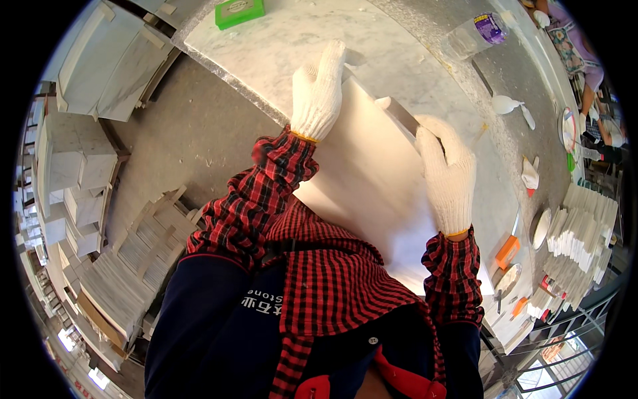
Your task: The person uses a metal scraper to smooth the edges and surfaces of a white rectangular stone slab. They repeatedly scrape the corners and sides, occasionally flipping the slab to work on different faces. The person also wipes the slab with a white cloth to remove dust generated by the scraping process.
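A broad white stone slab [369, 153] is tilted up in front of my body, over the work table [399, 46]. My left hand [318, 93], in a white knitted glove, grips its far left edge with the fingers pointing away from me. On the right edge, my right hand [450, 169], in a matching glove, is closed around the slab with the thumb bent over. The fingertips behind the slab are hidden. The slab's lower part is brightly lit and somewhat blurred near my chest.
A green box [239, 12] lies at the far table edge. A plastic bottle [475, 34] lies far right, and orange-handled tools [508, 251] lie nearer. White tiles [578, 229] are stacked at right. Slabs on pallets [143, 256] stand at left. Another person [585, 60] works far right.
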A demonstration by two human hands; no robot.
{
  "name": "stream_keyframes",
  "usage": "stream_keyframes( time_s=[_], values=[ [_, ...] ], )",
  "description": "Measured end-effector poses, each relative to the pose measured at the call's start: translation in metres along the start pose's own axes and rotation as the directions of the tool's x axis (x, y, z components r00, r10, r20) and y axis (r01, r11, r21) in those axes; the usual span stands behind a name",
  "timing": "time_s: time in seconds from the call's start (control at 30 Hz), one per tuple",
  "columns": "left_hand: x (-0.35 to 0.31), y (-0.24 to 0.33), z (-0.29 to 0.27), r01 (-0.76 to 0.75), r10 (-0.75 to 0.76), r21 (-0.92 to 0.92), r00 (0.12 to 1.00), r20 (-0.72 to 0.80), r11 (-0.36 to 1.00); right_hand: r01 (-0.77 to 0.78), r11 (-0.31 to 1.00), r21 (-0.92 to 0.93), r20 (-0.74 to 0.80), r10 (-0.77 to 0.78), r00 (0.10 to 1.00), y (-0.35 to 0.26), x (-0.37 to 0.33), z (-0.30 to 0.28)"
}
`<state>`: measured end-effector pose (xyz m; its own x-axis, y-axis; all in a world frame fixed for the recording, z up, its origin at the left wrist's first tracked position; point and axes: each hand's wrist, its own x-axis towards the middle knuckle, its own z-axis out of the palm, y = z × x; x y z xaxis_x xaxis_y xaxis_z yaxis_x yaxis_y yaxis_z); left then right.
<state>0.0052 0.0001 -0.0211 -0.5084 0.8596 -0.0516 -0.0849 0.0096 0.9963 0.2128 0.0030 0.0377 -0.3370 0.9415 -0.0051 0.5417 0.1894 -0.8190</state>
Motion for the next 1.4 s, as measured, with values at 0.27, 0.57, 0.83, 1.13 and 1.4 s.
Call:
stream_keyframes(
  time_s=[0.27, 0.57, 0.83, 1.13, 1.4],
  values=[
    [0.003, -0.005, -0.002, -0.022, 0.022, 0.025, 1.0, -0.006, 0.999, 0.022, 1.0, -0.017, -0.001, -0.022, 1.0, -0.003, 0.003, 0.003],
    [0.002, -0.007, -0.002, -0.043, 0.044, 0.023, 0.999, -0.013, 0.999, 0.017, 1.0, -0.014, 0.001, -0.017, 1.0, -0.005, 0.003, 0.005],
    [0.002, -0.005, -0.001, -0.005, 0.005, 0.004, 1.0, -0.013, 1.0, 0.052, 0.998, -0.033, -0.006, -0.053, 0.999, -0.007, 0.005, 0.006],
    [0.0, -0.001, -0.003, 0.0, 0.0, -0.011, 1.0, -0.024, 1.0, 0.148, 0.986, -0.074, -0.036, -0.151, 0.988, -0.006, 0.004, 0.011],
    [0.003, -0.007, -0.003, -0.056, 0.057, 0.048, 0.998, -0.012, 0.997, 0.05, 0.998, 0.025, -0.003, -0.05, 0.999, 0.0, 0.007, 0.009]
  ],
)
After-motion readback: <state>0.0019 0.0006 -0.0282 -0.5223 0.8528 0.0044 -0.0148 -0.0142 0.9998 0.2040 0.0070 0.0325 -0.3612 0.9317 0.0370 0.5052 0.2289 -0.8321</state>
